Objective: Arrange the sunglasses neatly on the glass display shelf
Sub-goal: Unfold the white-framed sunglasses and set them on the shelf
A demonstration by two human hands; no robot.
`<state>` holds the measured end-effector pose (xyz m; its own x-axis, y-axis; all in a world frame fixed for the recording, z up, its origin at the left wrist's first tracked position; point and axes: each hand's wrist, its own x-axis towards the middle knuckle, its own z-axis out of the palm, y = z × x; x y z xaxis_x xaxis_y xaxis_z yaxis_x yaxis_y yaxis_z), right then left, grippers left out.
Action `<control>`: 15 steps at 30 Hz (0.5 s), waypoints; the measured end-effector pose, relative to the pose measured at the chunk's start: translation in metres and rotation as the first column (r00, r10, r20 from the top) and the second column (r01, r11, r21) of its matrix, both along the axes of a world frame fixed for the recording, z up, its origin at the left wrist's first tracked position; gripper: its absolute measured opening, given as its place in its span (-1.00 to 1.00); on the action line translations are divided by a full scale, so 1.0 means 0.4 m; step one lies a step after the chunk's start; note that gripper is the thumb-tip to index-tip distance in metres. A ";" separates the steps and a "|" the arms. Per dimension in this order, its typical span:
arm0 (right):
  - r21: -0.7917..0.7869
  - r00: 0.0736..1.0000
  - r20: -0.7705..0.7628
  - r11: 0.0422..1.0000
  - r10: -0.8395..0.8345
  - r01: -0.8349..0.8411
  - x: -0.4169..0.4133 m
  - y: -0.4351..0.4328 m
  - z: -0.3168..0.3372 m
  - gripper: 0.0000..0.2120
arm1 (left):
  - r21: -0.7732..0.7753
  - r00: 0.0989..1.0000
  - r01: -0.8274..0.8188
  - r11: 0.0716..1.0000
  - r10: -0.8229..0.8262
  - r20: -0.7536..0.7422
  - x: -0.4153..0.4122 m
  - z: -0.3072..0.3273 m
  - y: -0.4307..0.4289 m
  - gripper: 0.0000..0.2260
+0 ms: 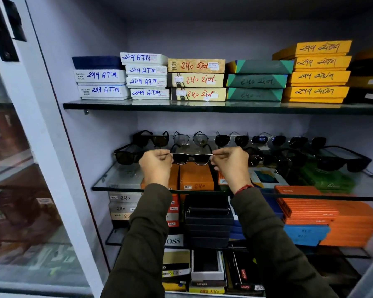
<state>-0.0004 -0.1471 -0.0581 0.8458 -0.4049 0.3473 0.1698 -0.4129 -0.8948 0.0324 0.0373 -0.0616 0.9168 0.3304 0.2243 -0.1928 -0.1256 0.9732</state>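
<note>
Above the near middle of the clear glass display shelf (121, 179), a pair of dark-lensed sunglasses with a black upper frame and pale lower rims (191, 158) hangs level between two hands, lenses facing the person. Its arms are spread open, thin and light-coloured where they leave the frame. On the left, the left hand (156, 166) has its fingers (163, 157) closed on the left arm; on the right, the right hand (230, 163) has its fingers (216, 162) closed on the right arm. Both wrists come out of dark olive sleeves (146, 239), and a red thread bracelet (243, 188) circles the right one.

Just left of the held pair lie black plastic square-framed sunglasses (127, 155). Farther back runs a row of aviator-style and dark-lensed sunglasses (230, 139), with more black pairs towards the right. Through the glass, orange cardboard boxes (196, 177) show below. Higher up, a second glass shelf (202, 106) carries stacked white, yellow, green and orange boxes with handwritten prices.
</note>
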 end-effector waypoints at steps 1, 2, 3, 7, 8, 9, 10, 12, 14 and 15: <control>-0.037 1.000 -0.009 0.999 -0.016 0.016 0.004 0.001 -0.009 -0.86 | 0.023 1.000 -0.005 1.000 0.005 0.000 0.006 -0.004 0.000 -0.84; -0.123 0.998 -0.005 0.991 -0.059 0.058 0.009 0.002 -0.016 -0.88 | 0.057 1.000 -0.013 0.998 0.013 0.001 0.007 -0.006 0.000 -0.86; -0.230 0.994 0.010 0.967 -0.109 0.109 0.011 0.002 -0.021 -0.91 | 0.096 0.999 -0.032 0.995 0.031 0.009 0.011 -0.009 -0.001 -0.87; -0.422 0.978 0.070 0.882 -0.197 0.208 0.006 -0.012 -0.014 -0.91 | 0.279 0.995 -0.095 0.956 0.089 0.033 0.010 -0.010 -0.032 -0.86; -0.424 0.975 0.082 0.878 -0.205 0.221 0.011 -0.028 -0.010 -0.89 | 0.316 0.994 -0.107 0.942 0.096 0.053 0.016 -0.012 -0.053 -0.85; -0.423 0.972 0.110 0.876 -0.206 0.233 0.006 -0.029 -0.006 -0.86 | 0.341 0.990 -0.130 0.931 0.102 0.099 0.010 -0.013 -0.051 -0.83; -0.431 0.966 0.154 0.866 -0.209 0.256 -0.003 -0.032 -0.002 -0.82 | 0.362 0.980 -0.160 0.918 0.105 0.166 0.002 -0.013 -0.049 -0.82; -0.511 0.938 0.238 0.789 -0.253 0.342 -0.019 -0.041 0.001 -0.74 | 0.416 0.939 -0.214 0.884 0.069 0.336 -0.014 -0.009 -0.047 -0.78; -0.654 0.923 0.199 0.657 -0.329 0.375 -0.027 -0.051 -0.001 -0.62 | 0.574 0.906 -0.217 0.789 -0.057 0.420 -0.024 -0.002 -0.052 -0.70; -0.706 0.930 0.112 0.631 -0.349 0.322 -0.029 -0.060 -0.001 -0.57 | 0.692 0.910 -0.196 0.695 -0.133 0.392 -0.029 0.002 -0.057 -0.65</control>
